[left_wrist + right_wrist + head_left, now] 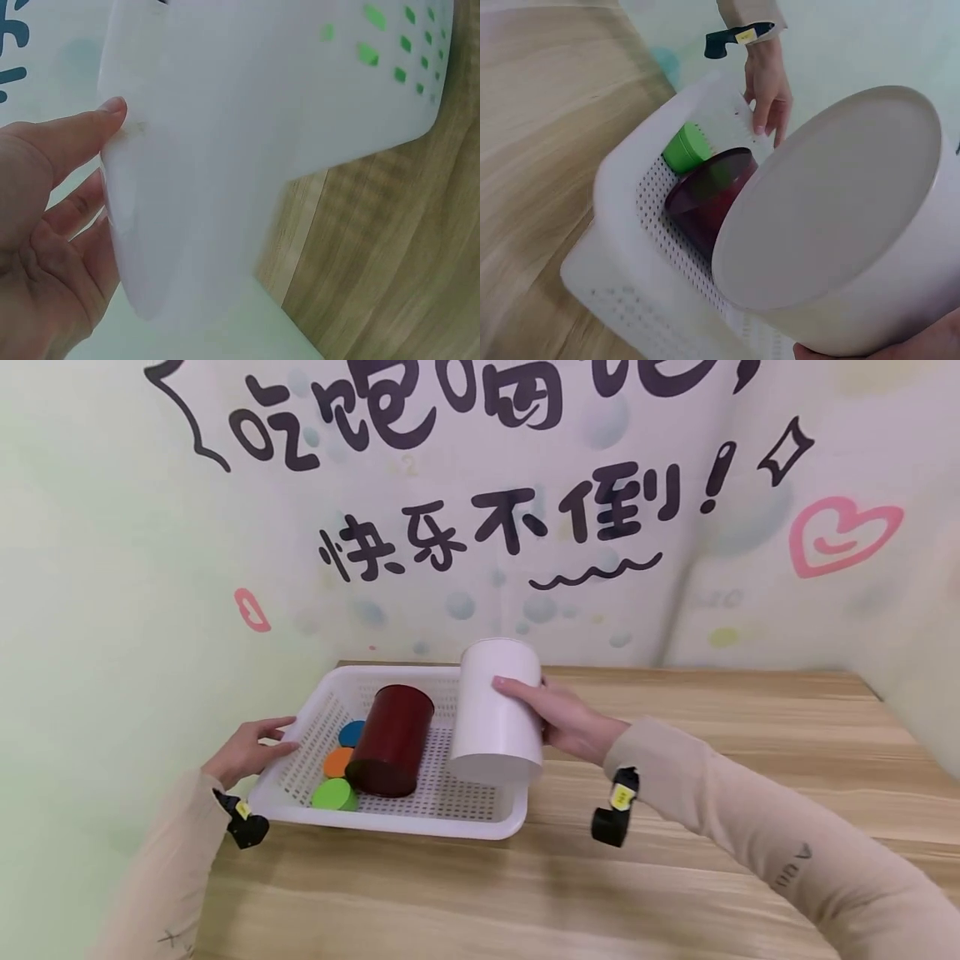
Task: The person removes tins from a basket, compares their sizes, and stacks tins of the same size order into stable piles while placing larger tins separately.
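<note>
Gripping a white cylinder (495, 710) from its right side, the right hand (562, 718) lays its thumb along the near face while the other fingers go behind it. The cylinder is tilted over the right end of a white basket (390, 820); whether it touches the basket I cannot tell. The left hand (251, 752) is partly spread but pinches the basket's left rim, thumb on one side and fingertips behind the edge. Inside the basket a dark red cylinder (393, 739) lies on its side, with a blue piece (349, 733), an orange piece (337, 762) and a green cup (334, 795) along its left. The basket sits on a pale wood-grain table (675, 893) pushed near a wall (787, 627) printed with soft bubbles, a large pink heart (843, 537) and a smaller one to the left; the wall on the left is pale green. Bold dark lettering (510, 518) on the wall reads "快乐不倒!", and a line above it, cut by the frame, begins "吃饱". Both wrists wear black straps bearing yellow labels (622, 797), too small to read; marks on the beige sleeves are unclear.
</note>
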Available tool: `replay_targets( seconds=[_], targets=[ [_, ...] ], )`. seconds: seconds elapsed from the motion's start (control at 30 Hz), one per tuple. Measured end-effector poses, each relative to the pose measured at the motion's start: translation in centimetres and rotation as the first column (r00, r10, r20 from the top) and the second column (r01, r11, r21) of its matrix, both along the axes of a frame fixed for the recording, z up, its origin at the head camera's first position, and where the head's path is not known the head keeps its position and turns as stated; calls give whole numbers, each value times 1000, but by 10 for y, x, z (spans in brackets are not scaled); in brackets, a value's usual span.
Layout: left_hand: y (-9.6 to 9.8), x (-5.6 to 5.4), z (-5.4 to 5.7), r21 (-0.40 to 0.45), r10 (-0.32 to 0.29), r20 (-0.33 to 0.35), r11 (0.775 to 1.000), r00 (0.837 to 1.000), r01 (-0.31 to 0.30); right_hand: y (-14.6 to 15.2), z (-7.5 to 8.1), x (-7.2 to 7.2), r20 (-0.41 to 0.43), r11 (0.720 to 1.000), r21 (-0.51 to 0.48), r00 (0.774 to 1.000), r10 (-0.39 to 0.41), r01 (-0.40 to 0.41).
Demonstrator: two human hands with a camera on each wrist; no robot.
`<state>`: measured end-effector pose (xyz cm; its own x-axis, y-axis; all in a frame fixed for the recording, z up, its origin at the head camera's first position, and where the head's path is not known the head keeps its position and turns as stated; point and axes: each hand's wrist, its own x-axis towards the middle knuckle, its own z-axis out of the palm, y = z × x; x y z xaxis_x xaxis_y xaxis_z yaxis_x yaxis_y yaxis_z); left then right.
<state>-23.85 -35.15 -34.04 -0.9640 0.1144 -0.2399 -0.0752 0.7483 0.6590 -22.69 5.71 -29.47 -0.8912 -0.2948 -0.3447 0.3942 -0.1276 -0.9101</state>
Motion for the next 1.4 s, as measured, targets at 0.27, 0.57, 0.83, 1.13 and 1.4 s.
replay_targets(
  seconds=[0.27, 0.57, 0.83, 1.13, 1.4],
  targets=[
    [-2, 2, -2, -2, 6, -3, 1000, 1000, -6, 71, 5, 12, -130, 992, 86, 988, -83, 95],
    [0, 5, -2, -1, 9, -11, 1000, 1000, -9, 140, -19, 21, -569, 816, 365, 801, -185, 448],
    [0, 4, -2, -1, 7, -28, 1000, 1000, -7, 187, -48, 12, -654, 663, 444, 724, -220, 603],
    [1, 2, -2, -12, 12, -22, 1000, 1000, -12, 215, -79, -12, -746, 557, 428, 627, -227, 711],
    [0, 2, -2, -1, 18, -14, 1000, 1000, -18, 220, -103, -25, -758, 511, 402, 589, -280, 760]
  ],
)
